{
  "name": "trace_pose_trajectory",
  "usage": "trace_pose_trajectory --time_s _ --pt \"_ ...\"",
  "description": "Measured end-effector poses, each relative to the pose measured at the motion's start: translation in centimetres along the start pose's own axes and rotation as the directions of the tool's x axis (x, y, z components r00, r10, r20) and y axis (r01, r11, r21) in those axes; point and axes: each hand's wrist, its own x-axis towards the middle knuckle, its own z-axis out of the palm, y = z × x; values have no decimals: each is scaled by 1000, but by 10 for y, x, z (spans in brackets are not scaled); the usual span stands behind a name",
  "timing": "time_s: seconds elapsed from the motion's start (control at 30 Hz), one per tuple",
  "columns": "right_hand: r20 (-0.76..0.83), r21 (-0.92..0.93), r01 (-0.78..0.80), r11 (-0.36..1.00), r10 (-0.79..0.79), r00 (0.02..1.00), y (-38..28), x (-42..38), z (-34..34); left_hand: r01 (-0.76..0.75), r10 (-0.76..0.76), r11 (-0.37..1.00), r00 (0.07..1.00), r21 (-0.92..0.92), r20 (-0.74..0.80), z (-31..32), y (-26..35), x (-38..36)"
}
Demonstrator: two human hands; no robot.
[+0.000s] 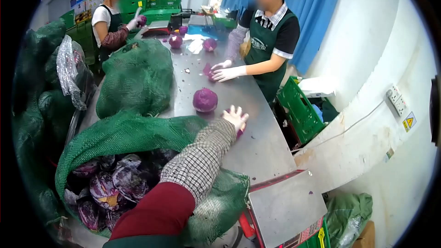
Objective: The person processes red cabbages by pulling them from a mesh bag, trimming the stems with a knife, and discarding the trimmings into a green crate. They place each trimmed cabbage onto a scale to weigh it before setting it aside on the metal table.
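Observation:
My left hand (235,117), in a white glove, reaches across the metal table with its fingers curved over a red cabbage (240,132). Most of that cabbage is hidden under the glove. Just beyond my hand sits a peeled, round red cabbage (205,100). Below my checked sleeve, an open green mesh sack (124,131) holds several red cabbages (131,177) with their outer leaves on. My right hand is out of view.
Across the metal table (262,149), a co-worker's gloved hands (228,71) touch purple leaves. Another person (110,23) holds a cabbage at far left. A full mesh sack (135,78) lies left, a scale (287,204) near right, a green crate (301,110) beyond the edge.

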Motion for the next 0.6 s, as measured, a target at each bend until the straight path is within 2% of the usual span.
trace_pose_trajectory --time_s 0.07,0.1,0.17,0.2,0.23,0.27,0.3,0.33,0.37,0.43,0.5,0.53,0.57,0.6 --pt "90 -44 -89 995 93 992 -5 -1 -4 125 -126 990 992 -59 -11 -11 -6 -15" --pt "23 -106 24 994 -22 999 -9 3 -9 90 -89 996 991 5 -95 4 -15 -5" --pt "-32 -109 75 991 -79 996 -16 9 -15 71 -29 989 954 132 -298 9 -26 5" --pt "-12 -130 100 986 -103 995 -12 8 -14 93 -64 994 930 64 -362 1 -31 5" --pt "22 -252 142 957 -141 990 -12 9 -16 116 -91 992 938 54 -336 -30 -29 -16" --pt "-7 -220 98 971 -102 995 -17 13 -19 124 -91 989 944 86 -317 -56 -32 -33" --pt "-33 -183 55 982 -62 998 -22 14 -21 113 -96 993 938 32 -332 -72 -40 -42" --pt "47 -49 -47 998 49 998 -21 13 -23 115 -99 993 952 39 -288 -93 -45 -59" --pt "15 213 -212 954 214 977 -11 9 -10 121 -106 991 963 49 -249 -118 -49 -80" --pt "60 433 -308 847 314 947 11 -4 17 92 -71 991 978 100 -197 -151 -62 -128" --pt "38 561 -300 772 337 941 36 -13 49 54 -40 996 978 65 -204 -165 -74 -180" --pt "197 717 -454 529 472 859 -6 16 0 30 -22 999 980 35 -198 -167 -80 -208" --pt "164 714 -417 563 444 881 -3 15 4 -1 2 1000 981 7 -194 -171 -84 -236" --pt "199 706 -439 556 439 876 -9 15 -1 -46 34 998 971 -48 -237 -174 -80 -278"
